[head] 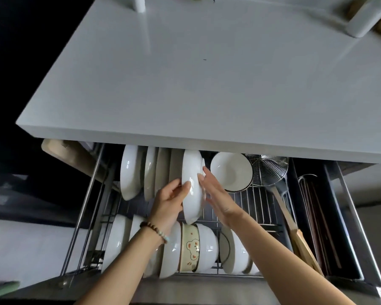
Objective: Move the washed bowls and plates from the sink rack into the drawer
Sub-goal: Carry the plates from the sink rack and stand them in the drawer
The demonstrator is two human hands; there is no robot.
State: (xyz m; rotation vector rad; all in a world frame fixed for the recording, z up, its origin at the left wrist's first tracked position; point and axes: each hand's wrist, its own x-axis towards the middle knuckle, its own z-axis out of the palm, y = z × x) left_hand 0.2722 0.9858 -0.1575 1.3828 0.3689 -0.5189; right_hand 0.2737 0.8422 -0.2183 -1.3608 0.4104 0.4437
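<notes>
The drawer (348,221) stands pulled out below the white countertop, with a wire rack inside. A white deep plate (193,186) stands on edge in the rack's plate row. My left hand (171,201) grips its left rim. My right hand (218,194) lies flat against its right side, fingers stretched out. Several white plates (130,172) stand on edge to its left. A white bowl with a dark rim (231,170) sits to its right. Along the drawer's front lie white bowls on their sides, one with a bear print (190,247).
The white countertop (207,84) overhangs the back of the drawer. A wire skimmer (267,170) with a wooden handle lies at the right of the rack. Chopsticks (317,216) fill a narrow right compartment. A wooden board (75,155) leans at the left.
</notes>
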